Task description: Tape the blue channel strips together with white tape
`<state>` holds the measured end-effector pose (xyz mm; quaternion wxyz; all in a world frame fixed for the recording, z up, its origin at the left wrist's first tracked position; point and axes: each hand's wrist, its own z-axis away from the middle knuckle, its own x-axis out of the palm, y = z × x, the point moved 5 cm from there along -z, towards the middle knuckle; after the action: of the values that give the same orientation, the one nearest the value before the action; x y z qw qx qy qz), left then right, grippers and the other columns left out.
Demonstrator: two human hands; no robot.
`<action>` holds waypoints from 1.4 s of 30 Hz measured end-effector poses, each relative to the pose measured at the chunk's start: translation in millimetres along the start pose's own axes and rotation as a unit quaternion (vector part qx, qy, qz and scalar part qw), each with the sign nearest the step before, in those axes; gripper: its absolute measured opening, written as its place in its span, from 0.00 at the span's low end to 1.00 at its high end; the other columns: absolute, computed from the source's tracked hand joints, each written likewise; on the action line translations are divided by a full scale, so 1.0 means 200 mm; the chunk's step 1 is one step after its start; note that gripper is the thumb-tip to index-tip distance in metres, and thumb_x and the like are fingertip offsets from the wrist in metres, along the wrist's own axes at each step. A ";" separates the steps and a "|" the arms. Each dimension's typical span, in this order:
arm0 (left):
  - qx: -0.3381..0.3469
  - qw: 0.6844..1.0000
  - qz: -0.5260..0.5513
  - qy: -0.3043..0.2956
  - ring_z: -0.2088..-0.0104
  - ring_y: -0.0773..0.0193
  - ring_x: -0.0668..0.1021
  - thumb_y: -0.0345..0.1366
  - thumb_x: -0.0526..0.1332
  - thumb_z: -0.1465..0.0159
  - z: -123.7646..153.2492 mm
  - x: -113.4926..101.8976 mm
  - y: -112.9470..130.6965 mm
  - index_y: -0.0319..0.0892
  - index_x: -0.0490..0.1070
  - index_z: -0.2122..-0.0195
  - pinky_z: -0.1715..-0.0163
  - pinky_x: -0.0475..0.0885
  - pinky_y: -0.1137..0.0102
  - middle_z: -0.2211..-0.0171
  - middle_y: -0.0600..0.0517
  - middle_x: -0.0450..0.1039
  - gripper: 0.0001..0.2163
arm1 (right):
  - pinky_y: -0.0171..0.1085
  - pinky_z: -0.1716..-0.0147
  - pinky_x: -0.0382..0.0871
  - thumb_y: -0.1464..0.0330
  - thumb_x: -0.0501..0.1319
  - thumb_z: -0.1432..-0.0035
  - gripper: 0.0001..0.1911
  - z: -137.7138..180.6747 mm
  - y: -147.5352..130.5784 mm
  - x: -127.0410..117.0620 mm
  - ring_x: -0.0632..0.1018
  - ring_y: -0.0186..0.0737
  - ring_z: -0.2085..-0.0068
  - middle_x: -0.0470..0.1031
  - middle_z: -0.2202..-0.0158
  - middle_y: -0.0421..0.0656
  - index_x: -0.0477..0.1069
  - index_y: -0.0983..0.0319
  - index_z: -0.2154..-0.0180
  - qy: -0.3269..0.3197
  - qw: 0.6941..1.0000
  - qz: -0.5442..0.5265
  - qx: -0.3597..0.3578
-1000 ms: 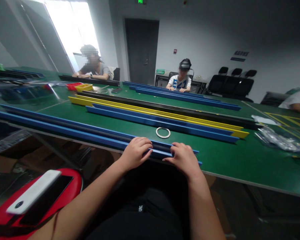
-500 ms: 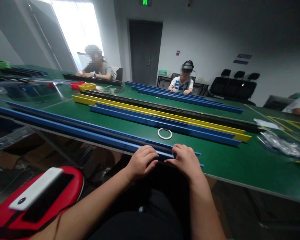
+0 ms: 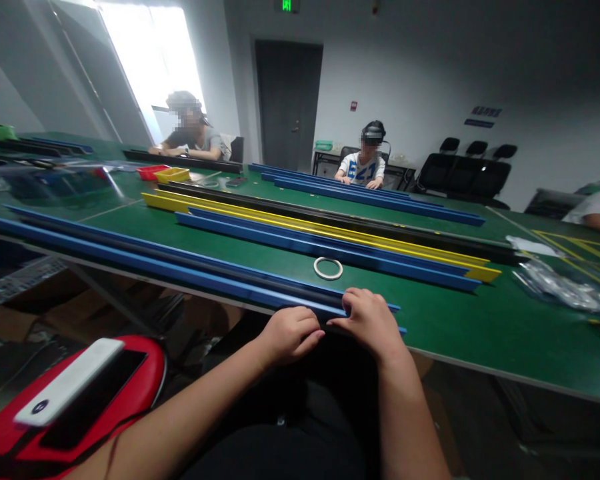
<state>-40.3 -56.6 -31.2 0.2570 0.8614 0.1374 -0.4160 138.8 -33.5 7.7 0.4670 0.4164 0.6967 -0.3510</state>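
Note:
Along the near edge of the green table lies a long blue channel with a black strip inside it. My right hand is closed around the near wall of this channel close to its right end, thumb on my side and fingers over the top. To its left, my left hand sits low at the table edge, just in front of the channel. Its fingers are curled together toward the thumb; whatever they hold, if anything, is hidden. A white ring lies flat just beyond the channel.
Farther back on the green table lie another blue channel, a yellow channel and black rails. Clear plastic bags are at the right. Two people sit across. A red stool holding a white device stands lower left.
My left hand has dropped off the channel wall toward me and slightly right, its fingers curling more. My right hand keeps its place on the channel. The view has shifted slightly.

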 end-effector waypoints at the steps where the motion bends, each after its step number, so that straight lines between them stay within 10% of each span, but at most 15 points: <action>1: -0.005 1.000 -0.005 -0.003 0.64 0.61 0.76 0.37 0.54 0.32 -0.01 0.00 0.00 0.42 0.74 0.64 0.63 0.69 0.67 0.66 0.47 0.75 0.10 | 0.37 0.66 0.54 0.49 0.70 0.52 0.22 0.00 0.00 0.00 0.71 0.40 0.62 0.74 0.64 0.39 0.68 0.59 0.70 0.000 1.000 0.000 0.000; 13: -0.029 0.999 0.039 -0.014 0.64 0.61 0.75 0.39 0.53 0.31 -0.09 0.00 0.04 0.43 0.75 0.65 0.63 0.68 0.67 0.65 0.47 0.76 0.12 | 0.39 0.60 0.58 0.57 0.73 0.52 0.18 0.04 0.07 -0.11 0.73 0.44 0.57 0.76 0.57 0.41 0.69 0.57 0.68 0.022 1.000 0.017 0.003; 17: -0.139 0.978 0.155 -0.021 0.61 0.59 0.76 0.44 0.53 0.31 -0.12 0.06 0.06 0.43 0.76 0.64 0.58 0.69 0.65 0.63 0.47 0.77 0.15 | 0.39 0.60 0.59 0.57 0.73 0.53 0.17 0.06 0.12 -0.12 0.73 0.43 0.57 0.76 0.58 0.40 0.68 0.57 0.68 0.022 1.000 0.013 0.010; 20: -0.305 0.892 0.332 -0.015 0.59 0.57 0.78 0.48 0.54 0.32 -0.10 0.14 0.03 0.41 0.76 0.62 0.56 0.71 0.63 0.61 0.46 0.77 0.17 | 0.39 0.60 0.59 0.57 0.72 0.52 0.17 0.06 0.13 -0.12 0.74 0.43 0.58 0.76 0.59 0.41 0.68 0.57 0.68 0.023 1.000 0.013 0.009; 25: -0.458 0.578 0.675 0.015 0.55 0.54 0.80 0.48 0.62 0.36 -0.03 0.21 0.08 0.37 0.72 0.53 0.54 0.75 0.60 0.54 0.40 0.76 0.19 | 0.40 0.59 0.59 0.57 0.71 0.50 0.16 0.06 0.12 -0.15 0.74 0.44 0.57 0.76 0.58 0.43 0.69 0.58 0.68 0.031 0.999 0.023 0.010; 28: -0.466 0.457 0.741 0.160 0.54 0.57 0.80 0.45 0.61 0.34 -0.01 0.14 0.04 0.38 0.72 0.52 0.52 0.75 0.63 0.54 0.41 0.77 0.16 | 0.40 0.59 0.59 0.58 0.70 0.49 0.15 0.08 0.12 -0.19 0.74 0.44 0.56 0.76 0.56 0.44 0.69 0.58 0.67 0.036 0.999 0.020 0.010; 35: -0.393 0.383 0.688 0.475 0.60 0.62 0.81 0.43 0.60 0.33 0.00 -0.09 -0.22 0.45 0.73 0.53 0.64 0.79 0.68 0.56 0.50 0.78 0.12 | 0.42 0.56 0.61 0.62 0.70 0.48 0.24 0.14 0.16 -0.29 0.74 0.46 0.54 0.76 0.54 0.44 0.68 0.56 0.49 0.070 0.997 0.000 0.014; 38: -0.394 0.355 0.683 0.502 0.61 0.60 0.81 0.38 0.58 0.32 -0.02 -0.14 -0.26 0.43 0.73 0.54 0.64 0.79 0.65 0.58 0.51 0.79 0.09 | 0.43 0.56 0.61 0.62 0.71 0.50 0.46 0.14 0.16 -0.30 0.74 0.47 0.56 0.76 0.57 0.44 0.53 0.55 0.34 0.078 0.996 0.020 0.028; 42: -0.419 0.340 0.679 0.498 0.66 0.60 0.81 0.33 0.57 0.35 -0.03 -0.19 -0.23 0.41 0.72 0.61 0.67 0.77 0.65 0.65 0.51 0.78 0.06 | 0.46 0.55 0.61 0.61 0.71 0.51 0.50 0.14 0.11 -0.35 0.73 0.50 0.54 0.75 0.54 0.46 0.49 0.55 0.31 0.092 0.993 0.061 0.029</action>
<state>-81.3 -16.5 -13.3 0.6624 0.4857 -0.2356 0.5195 184.4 -65.4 62.3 0.4091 0.5023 0.6996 -0.3015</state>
